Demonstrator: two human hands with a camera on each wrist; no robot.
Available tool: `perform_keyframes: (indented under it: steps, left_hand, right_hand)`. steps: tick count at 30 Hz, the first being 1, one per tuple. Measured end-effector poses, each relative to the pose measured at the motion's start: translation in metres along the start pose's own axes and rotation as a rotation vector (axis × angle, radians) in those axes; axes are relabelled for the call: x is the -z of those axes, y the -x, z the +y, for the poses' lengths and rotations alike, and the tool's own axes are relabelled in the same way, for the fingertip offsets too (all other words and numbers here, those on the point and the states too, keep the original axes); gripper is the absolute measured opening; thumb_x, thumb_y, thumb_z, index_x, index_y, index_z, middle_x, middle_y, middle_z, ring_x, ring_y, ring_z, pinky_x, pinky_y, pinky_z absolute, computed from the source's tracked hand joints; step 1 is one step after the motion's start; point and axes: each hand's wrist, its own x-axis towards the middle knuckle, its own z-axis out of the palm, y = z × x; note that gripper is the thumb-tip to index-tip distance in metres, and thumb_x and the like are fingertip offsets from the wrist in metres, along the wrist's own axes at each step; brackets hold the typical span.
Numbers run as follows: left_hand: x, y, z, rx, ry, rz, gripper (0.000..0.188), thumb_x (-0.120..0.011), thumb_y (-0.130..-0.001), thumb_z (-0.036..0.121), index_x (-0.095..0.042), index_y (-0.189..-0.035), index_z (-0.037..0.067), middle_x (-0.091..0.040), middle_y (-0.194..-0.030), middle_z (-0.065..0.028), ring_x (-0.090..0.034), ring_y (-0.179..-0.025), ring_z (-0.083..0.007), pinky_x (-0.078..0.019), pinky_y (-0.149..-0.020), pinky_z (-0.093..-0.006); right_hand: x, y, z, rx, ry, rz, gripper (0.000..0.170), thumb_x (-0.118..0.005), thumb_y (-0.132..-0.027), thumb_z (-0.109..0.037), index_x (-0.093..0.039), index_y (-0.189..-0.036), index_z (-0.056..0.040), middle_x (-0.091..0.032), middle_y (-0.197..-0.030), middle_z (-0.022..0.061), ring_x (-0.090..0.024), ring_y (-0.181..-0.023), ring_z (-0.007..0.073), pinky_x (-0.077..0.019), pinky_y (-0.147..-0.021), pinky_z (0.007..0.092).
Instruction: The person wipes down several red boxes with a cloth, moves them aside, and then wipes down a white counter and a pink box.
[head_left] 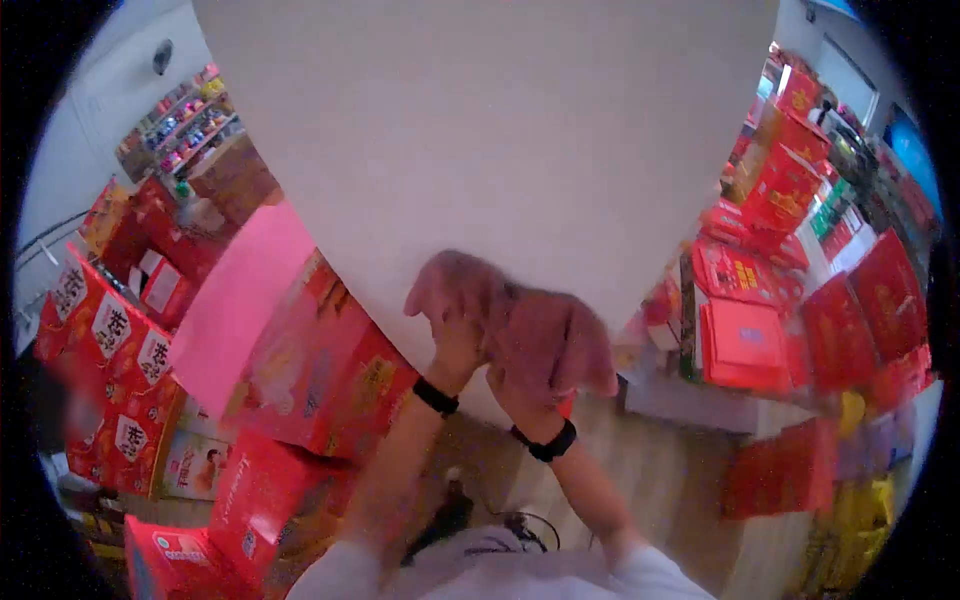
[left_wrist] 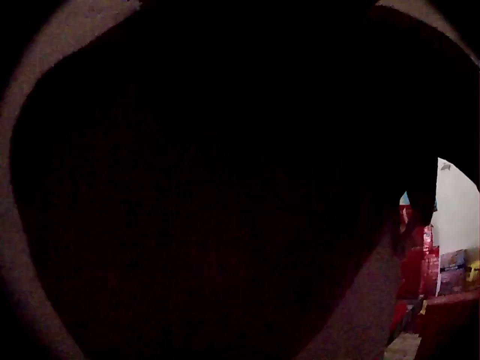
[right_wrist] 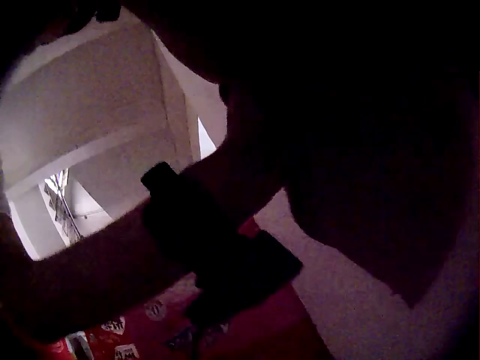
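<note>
In the head view both hands are on a dusty-pink cloth [head_left: 555,335], bunched in two lobes in front of a broad pale surface. My left hand [head_left: 458,338] grips the left lobe, its fingers lying over the fabric. Close beside it, my right hand [head_left: 508,392] holds the right lobe, with most of its fingers hidden by folds. A loose corner hangs down on the right. Each wrist wears a black band. A large dark shape fills most of the left wrist view. In the right wrist view, a forearm with a black wrist band [right_wrist: 225,247] crosses the picture.
The tall pale flat surface [head_left: 480,140] stands directly ahead. Red boxes [head_left: 120,370] and a pink sheet [head_left: 245,300] are at the left. More red packages [head_left: 745,335] are stacked at the right. Wood-look floor [head_left: 660,450] shows below.
</note>
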Motion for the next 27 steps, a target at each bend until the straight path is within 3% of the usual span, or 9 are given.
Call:
perform_keyframes:
  steps: [1, 3, 6, 7, 9, 10, 16, 21, 27]
  left_hand:
    - [0.012, -0.003, 0.005, 0.003, 0.031, -0.012, 0.077, -0.063, -0.077, 0.035, -0.033, -0.14, 0.003, -0.045, -0.13, -0.0237, -0.043, -0.114, -0.0444, -0.0401, -0.084, -0.0517]
    - [0.025, -0.02, 0.002, 0.339, 0.156, -0.282, 0.056, -0.033, -0.1, 0.044, -0.032, -0.14, 0.005, -0.034, -0.142, -0.0127, -0.043, -0.117, -0.0296, -0.0342, -0.102, -0.038]
    - [0.031, -0.035, -0.025, 0.403, 0.67, -0.153, 0.05, -0.038, -0.099, 0.032, -0.032, -0.14, 0.005, -0.035, -0.142, -0.018, -0.045, -0.115, -0.035, -0.0356, -0.1, -0.0414]
    - [0.042, -0.053, -0.027, 0.401, 0.698, -0.144, 0.05, -0.038, -0.099, 0.032, -0.032, -0.14, 0.005, -0.035, -0.142, -0.018, -0.045, -0.115, -0.035, -0.0356, -0.1, -0.0414]
    - [0.072, -0.077, -0.038, 0.179, 0.187, 0.239, 0.04, -0.038, -0.099, 0.032, -0.043, -0.129, 0.007, -0.049, -0.123, -0.0153, -0.049, -0.106, -0.0284, -0.0409, -0.093, -0.0397]
    - [0.078, -0.082, -0.052, 0.195, 0.217, 0.279, 0.04, -0.039, -0.098, 0.032, -0.043, -0.129, 0.007, -0.049, -0.123, -0.0154, -0.049, -0.106, -0.0285, -0.041, -0.092, -0.0399]
    - [0.064, -0.057, -0.117, 0.387, 0.591, 0.2, 0.042, -0.045, -0.093, 0.033, -0.045, -0.126, 0.006, -0.051, -0.119, -0.0155, -0.051, -0.102, -0.0294, -0.042, -0.088, -0.0412]
    - [0.04, -0.003, -0.112, 0.523, 0.794, 0.047, 0.043, -0.049, -0.09, 0.033, -0.047, -0.123, 0.006, -0.052, -0.115, -0.0156, -0.052, -0.099, -0.0301, -0.0429, -0.085, -0.0422]
    - [0.018, 0.021, -0.075, 0.534, 0.972, -0.096, 0.044, -0.054, -0.086, 0.034, -0.049, -0.12, 0.006, -0.054, -0.111, -0.0158, -0.054, -0.096, -0.031, -0.0439, -0.081, -0.0435]
  right_hand:
    - [-0.006, 0.01, 0.0, -0.019, 0.024, -0.014, 0.047, -0.05, -0.087, -0.004, -0.042, -0.134, -0.0015, -0.055, -0.121, 0.0162, -0.051, -0.115, 0.0276, -0.0424, -0.097, 0.0375]
    - [-0.02, 0.022, 0.011, -0.078, 0.155, -0.153, 0.046, -0.058, -0.079, -0.007, -0.054, -0.125, -0.0056, -0.057, -0.122, 0.0143, -0.053, -0.113, 0.0305, -0.0412, -0.098, 0.0375]
    - [-0.028, -0.002, 0.003, 0.062, 0.216, -0.139, 0.042, -0.061, -0.078, -0.006, -0.058, -0.12, -0.0055, -0.061, -0.116, 0.0134, -0.057, -0.107, 0.0303, -0.0472, -0.09, 0.0375]
    - [-0.023, -0.029, -0.006, 0.067, 0.244, -0.146, 0.042, -0.061, -0.078, -0.006, -0.058, -0.12, -0.0055, -0.061, -0.116, 0.0134, -0.057, -0.107, 0.0303, -0.0472, -0.09, 0.0375]
    - [-0.012, -0.078, -0.043, 0.097, -0.045, 0.002, 0.033, -0.059, -0.082, -0.008, -0.062, -0.114, -0.0052, -0.062, -0.111, 0.011, -0.061, -0.097, 0.0245, -0.0498, -0.083, 0.0334]
    - [-0.016, -0.092, -0.049, 0.087, -0.13, 0.012, 0.033, -0.059, -0.082, -0.009, -0.061, -0.114, -0.0053, -0.062, -0.112, 0.0111, -0.061, -0.098, 0.0245, -0.0495, -0.084, 0.0334]
    - [-0.072, -0.103, -0.045, -0.11, -0.212, -0.119, 0.035, -0.06, -0.082, -0.012, -0.06, -0.116, -0.0054, -0.06, -0.115, 0.012, -0.058, -0.102, 0.0245, -0.0477, -0.087, 0.0332]
    - [-0.087, -0.085, -0.049, -0.219, -0.202, -0.158, 0.036, -0.06, -0.083, -0.015, -0.058, -0.118, -0.0055, -0.058, -0.118, 0.0127, -0.056, -0.105, 0.0245, -0.0462, -0.089, 0.033]
    - [-0.068, -0.071, -0.046, -0.292, -0.182, -0.17, 0.038, -0.061, -0.083, -0.018, -0.057, -0.12, -0.0057, -0.055, -0.122, 0.0135, -0.054, -0.109, 0.0245, -0.0444, -0.092, 0.0328]
